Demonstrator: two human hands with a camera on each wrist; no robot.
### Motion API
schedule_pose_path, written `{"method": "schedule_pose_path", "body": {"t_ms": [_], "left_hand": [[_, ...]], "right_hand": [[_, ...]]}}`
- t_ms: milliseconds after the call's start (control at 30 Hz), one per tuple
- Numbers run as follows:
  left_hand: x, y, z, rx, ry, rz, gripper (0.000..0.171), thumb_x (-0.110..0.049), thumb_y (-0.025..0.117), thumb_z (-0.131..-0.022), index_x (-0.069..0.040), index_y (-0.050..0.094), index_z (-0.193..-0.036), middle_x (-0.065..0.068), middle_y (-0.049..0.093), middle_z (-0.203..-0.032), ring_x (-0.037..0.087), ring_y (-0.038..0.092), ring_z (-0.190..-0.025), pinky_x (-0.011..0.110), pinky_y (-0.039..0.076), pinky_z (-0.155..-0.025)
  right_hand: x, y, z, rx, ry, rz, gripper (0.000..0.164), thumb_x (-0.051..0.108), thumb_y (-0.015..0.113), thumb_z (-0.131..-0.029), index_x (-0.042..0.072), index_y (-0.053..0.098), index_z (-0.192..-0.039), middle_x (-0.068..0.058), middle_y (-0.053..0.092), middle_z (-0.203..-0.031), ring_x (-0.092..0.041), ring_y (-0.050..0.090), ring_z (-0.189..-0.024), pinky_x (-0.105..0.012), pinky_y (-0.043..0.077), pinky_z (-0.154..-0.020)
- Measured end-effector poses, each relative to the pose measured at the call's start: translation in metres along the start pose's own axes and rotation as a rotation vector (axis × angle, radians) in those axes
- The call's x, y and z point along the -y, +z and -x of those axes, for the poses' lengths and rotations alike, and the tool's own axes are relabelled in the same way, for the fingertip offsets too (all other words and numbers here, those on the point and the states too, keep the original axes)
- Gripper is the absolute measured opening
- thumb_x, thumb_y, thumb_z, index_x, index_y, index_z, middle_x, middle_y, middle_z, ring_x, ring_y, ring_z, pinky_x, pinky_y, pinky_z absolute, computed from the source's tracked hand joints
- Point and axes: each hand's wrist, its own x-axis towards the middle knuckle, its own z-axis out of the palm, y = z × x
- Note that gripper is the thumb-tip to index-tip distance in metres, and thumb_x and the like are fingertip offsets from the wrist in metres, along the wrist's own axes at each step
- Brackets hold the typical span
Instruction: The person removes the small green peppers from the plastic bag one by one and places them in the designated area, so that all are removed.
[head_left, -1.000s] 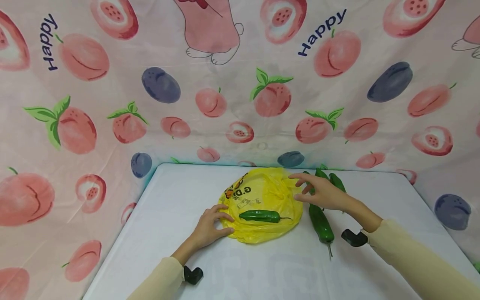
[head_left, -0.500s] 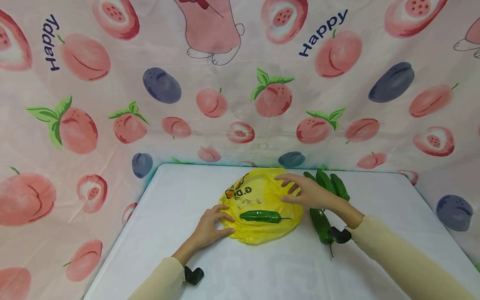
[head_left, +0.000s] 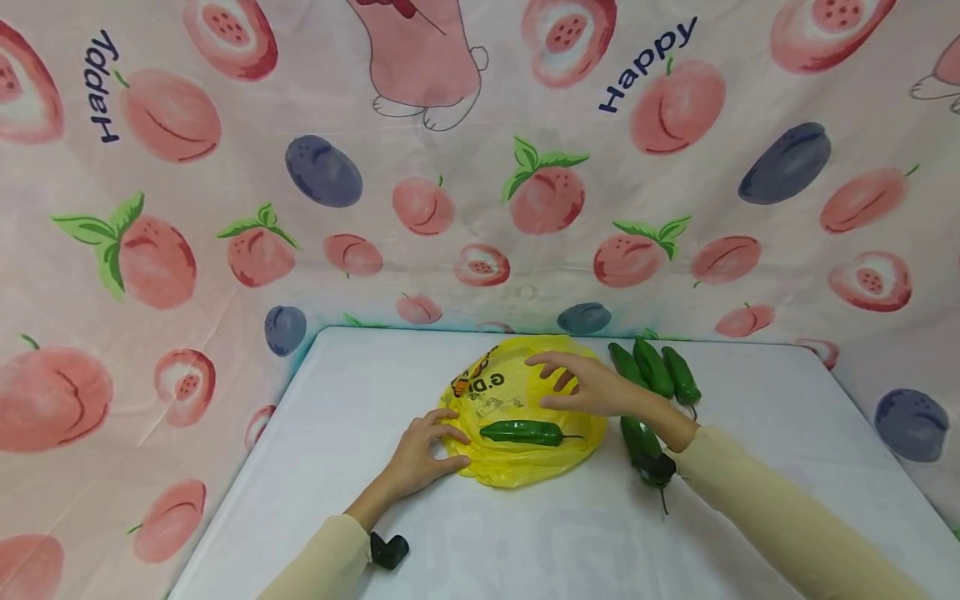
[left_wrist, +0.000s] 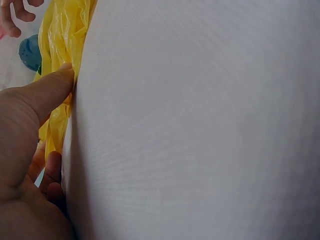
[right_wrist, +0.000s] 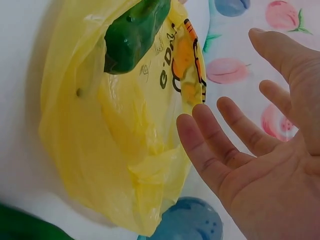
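Note:
A yellow plastic bag (head_left: 510,472) lies flat on the white table, with a long green pepper (head_left: 520,432) on top of it, stem to the right. My left hand (head_left: 420,454) rests at the bag's left edge, fingers spread and gently bent. In the left wrist view, its thumb (left_wrist: 50,92) touches the yellow plastic. Over the right part of the bag hovers my right hand (head_left: 592,388), fingers loosely extended and holding nothing. The right wrist view shows its open palm (right_wrist: 280,190) beside the bag, whose printed side faces up under the pepper (right_wrist: 137,37).
Several more green peppers lie right of the bag: a group near the back edge, including one (head_left: 681,375), and another (head_left: 637,440) closer in, partly behind the right wrist's black camera (head_left: 654,469). A fruit-printed cloth (head_left: 450,150) hangs behind the table (head_left: 337,375).
My right hand has moved left from the bag's right edge to above the bag, uncovering the peppers at the back right. The left hand, bag and pepper on it have stayed put.

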Motion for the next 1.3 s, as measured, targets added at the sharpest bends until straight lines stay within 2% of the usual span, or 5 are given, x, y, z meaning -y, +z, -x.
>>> {"method": "schedule_pose_path", "body": {"t_ms": [267,400,633,1000,1300], "left_hand": [[0.001,0.001,0.0,0.002,-0.002,0.002,0.02,-0.033,0.086,-0.085,-0.03,0.077,-0.103,0.002,0.054,-0.146,0.032,0.045,-0.13,0.059,0.034,-0.11],[0.0,0.0,0.0,0.001,-0.003,-0.001,0.02,-0.033,0.086,-0.085,-0.03,0.077,-0.103,0.002,0.054,-0.146,0.032,0.045,-0.131,0.059,0.034,-0.11],[-0.002,-0.001,0.0,0.002,-0.008,-0.007,0.02,-0.033,0.086,-0.085,-0.031,0.078,-0.102,0.003,0.054,-0.146,0.033,0.046,-0.13,0.059,0.035,-0.11],[-0.003,-0.001,-0.001,0.01,-0.014,-0.014,0.02,-0.033,0.086,-0.085,-0.03,0.078,-0.103,0.003,0.054,-0.146,0.032,0.045,-0.13,0.058,0.035,-0.11],[-0.004,-0.001,0.0,0.011,-0.015,-0.016,0.02,-0.033,0.085,-0.085,-0.03,0.078,-0.103,0.003,0.054,-0.146,0.032,0.045,-0.13,0.059,0.035,-0.11]], "right_hand": [[0.004,0.005,-0.006,0.032,0.045,0.006,0.061,0.026,0.078,-0.094,0.013,0.052,-0.147,-0.015,0.065,-0.124,-0.029,0.069,-0.101,-0.043,0.059,-0.086],[0.005,0.007,-0.01,0.05,0.063,0.007,0.061,0.027,0.078,-0.093,0.016,0.052,-0.148,-0.014,0.064,-0.126,-0.028,0.068,-0.103,-0.044,0.058,-0.088],[0.006,0.012,-0.016,0.085,0.057,0.019,0.061,0.03,0.078,-0.093,0.019,0.052,-0.148,-0.013,0.064,-0.127,-0.024,0.069,-0.1,-0.038,0.058,-0.086],[0.004,0.02,-0.023,0.151,0.103,-0.012,0.063,0.03,0.078,-0.094,0.02,0.05,-0.149,-0.02,0.062,-0.132,-0.027,0.068,-0.104,-0.039,0.058,-0.088],[0.002,0.024,-0.026,0.207,0.062,-0.044,0.061,0.023,0.077,-0.094,0.016,0.05,-0.149,-0.021,0.061,-0.134,-0.038,0.063,-0.114,-0.048,0.055,-0.094]]}}
